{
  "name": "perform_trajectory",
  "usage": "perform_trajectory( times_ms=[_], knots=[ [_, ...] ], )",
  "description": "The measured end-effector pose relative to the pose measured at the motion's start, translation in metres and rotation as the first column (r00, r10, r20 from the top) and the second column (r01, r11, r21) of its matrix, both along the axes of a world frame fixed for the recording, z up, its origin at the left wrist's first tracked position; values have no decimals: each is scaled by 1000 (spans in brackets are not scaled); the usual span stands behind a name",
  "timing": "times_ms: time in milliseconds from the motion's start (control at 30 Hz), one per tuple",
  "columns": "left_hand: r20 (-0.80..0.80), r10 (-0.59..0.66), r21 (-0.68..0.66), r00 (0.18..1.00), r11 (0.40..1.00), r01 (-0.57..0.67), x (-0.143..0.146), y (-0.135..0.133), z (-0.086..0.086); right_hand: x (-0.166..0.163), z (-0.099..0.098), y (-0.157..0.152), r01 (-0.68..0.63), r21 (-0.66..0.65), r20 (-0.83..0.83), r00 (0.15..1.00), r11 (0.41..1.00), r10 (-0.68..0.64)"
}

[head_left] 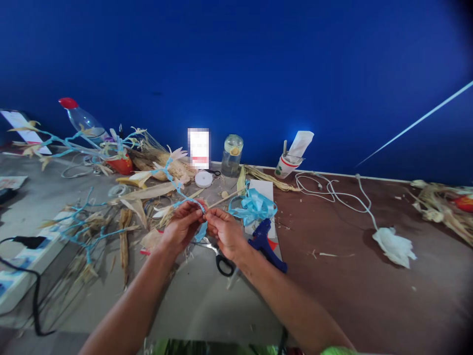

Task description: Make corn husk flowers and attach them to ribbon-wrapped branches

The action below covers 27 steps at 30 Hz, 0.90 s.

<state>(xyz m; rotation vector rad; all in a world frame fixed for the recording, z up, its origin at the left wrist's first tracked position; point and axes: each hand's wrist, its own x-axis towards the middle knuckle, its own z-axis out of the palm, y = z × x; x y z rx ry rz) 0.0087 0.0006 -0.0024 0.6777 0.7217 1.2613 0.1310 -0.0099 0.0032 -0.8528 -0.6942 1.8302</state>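
Note:
Between my two hands is a flower branch (178, 186) wound in light blue ribbon, with pale dried husk petals at its upper tips. My left hand (183, 226) is closed around its lower stem. My right hand (226, 230) pinches at the stem's end, touching the left fingertips; a bit of blue ribbon (201, 230) hangs below them. Just right of my hands lies a loose heap of light blue ribbon (254, 204). Black-handled scissors (223, 265) lie partly hidden beneath my right hand. A blue glue gun (267, 245) rests beside my right wrist.
More blue-wrapped branches (86, 227) and dried husks lie left, near a white power strip (31, 261). A glass jar (232, 155), a white ribbon spool (203, 179) and a paper cup (286, 166) stand along the blue wall. A white cable (343, 195) crosses the right side.

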Motion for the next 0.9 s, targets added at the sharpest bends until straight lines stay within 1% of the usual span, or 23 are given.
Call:
perform_trajectory(
  times_ms=[133, 233, 333, 500, 600, 800, 900],
  knots=[
    [37, -8, -18, 999, 1000, 9, -1, -1, 0, 1, 1, 0, -84, -79, -121, 990, 993, 74],
    [36, 16, -47, 999, 999, -14, 1, -2, 2, 1, 2, 1, -130, -110, -155, 982, 985, 112],
    [20, 35, -71, 999, 997, -34, 2, -2, 4, 3, 3, 1, -164, -93, -116, 981, 982, 153],
    [-41, 34, -68, 999, 997, -37, 2, -2, 2, 4, 2, 2, -214, -32, 44, 975, 976, 216],
    [-20, 2, -85, 1000, 996, -4, 2, -3, 1, 4, 0, 3, -223, -24, 50, 973, 974, 224],
    [22, -43, -118, 999, 992, 45, 2, -4, 2, 7, -2, 5, -299, 11, 22, 954, 954, 299],
    [32, -71, -140, 997, 987, 75, 2, -4, 4, 7, -4, 6, -316, 17, 22, 949, 949, 315]
  ],
)
